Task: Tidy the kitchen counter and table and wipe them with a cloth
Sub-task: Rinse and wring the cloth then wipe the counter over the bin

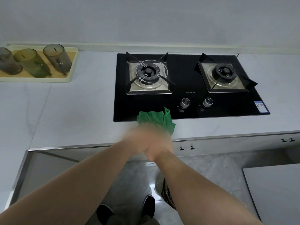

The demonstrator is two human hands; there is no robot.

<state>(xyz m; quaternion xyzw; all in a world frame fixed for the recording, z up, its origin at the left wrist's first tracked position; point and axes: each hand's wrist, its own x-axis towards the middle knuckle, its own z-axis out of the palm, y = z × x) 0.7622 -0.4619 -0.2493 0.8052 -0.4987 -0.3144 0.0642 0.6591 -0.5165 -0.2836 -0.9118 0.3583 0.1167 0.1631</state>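
Note:
A green cloth [155, 119] lies bunched at the front edge of the black gas hob [186, 82], partly on the hob and partly on the grey counter [73, 111]. Both my hands press on its near side, close together and blurred by motion. My left hand [139, 140] is on the left. My right hand [159, 146] overlaps it on the right. The near part of the cloth is hidden under my fingers.
A pale tray [72, 65] with three upturned tinted glasses [56, 58] stands at the back left of the counter. Two knobs [185, 102] sit on the hob just right of the cloth. A grey table corner [276, 192] shows at lower right.

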